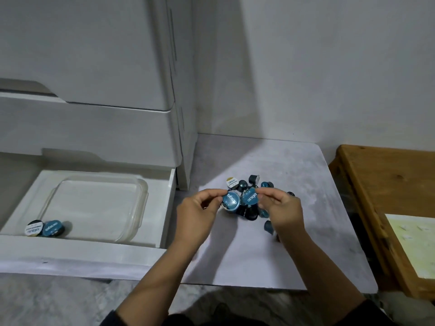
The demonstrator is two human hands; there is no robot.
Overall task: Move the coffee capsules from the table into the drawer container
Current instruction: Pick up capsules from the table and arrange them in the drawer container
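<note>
Head view: left hand (200,208) pinches one blue capsule (230,200); right hand (281,208) pinches another capsule (250,198).

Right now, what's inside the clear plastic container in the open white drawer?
Two coffee capsules sit in the clear plastic container's near-left corner: a blue-lidded capsule and a black-and-white-lidded capsule. The drawer front hides the container's nearest edge.

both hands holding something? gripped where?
Yes. Left hand pinches one blue capsule at its rim; right hand pinches another blue capsule at its rim, both over the pile.
</note>
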